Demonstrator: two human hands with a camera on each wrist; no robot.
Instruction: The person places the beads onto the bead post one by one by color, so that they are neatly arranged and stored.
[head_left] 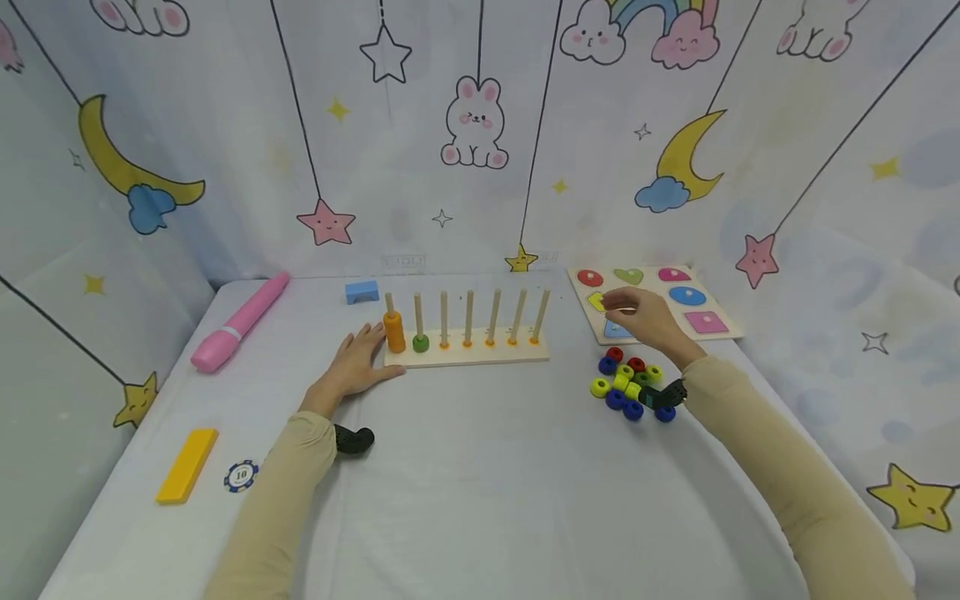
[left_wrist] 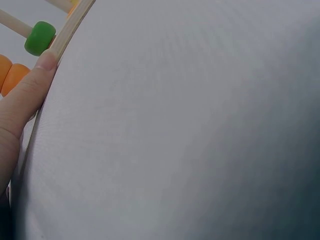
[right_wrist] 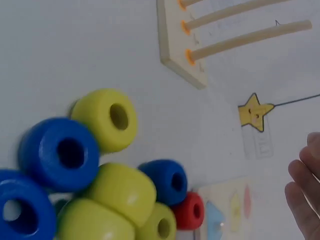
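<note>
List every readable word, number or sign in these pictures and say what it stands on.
"10": on the blue-and-white poker chip, beside the yellow block.
Faint grey print on the backdrop behind the peg board: too blurred to read.
Nothing else carries text.

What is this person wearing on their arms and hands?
Both arms are in long beige sleeves reaching the wrists. The left hand and right hand are bare, with no gloves. A small black device sits at each wrist, left and right.
</note>
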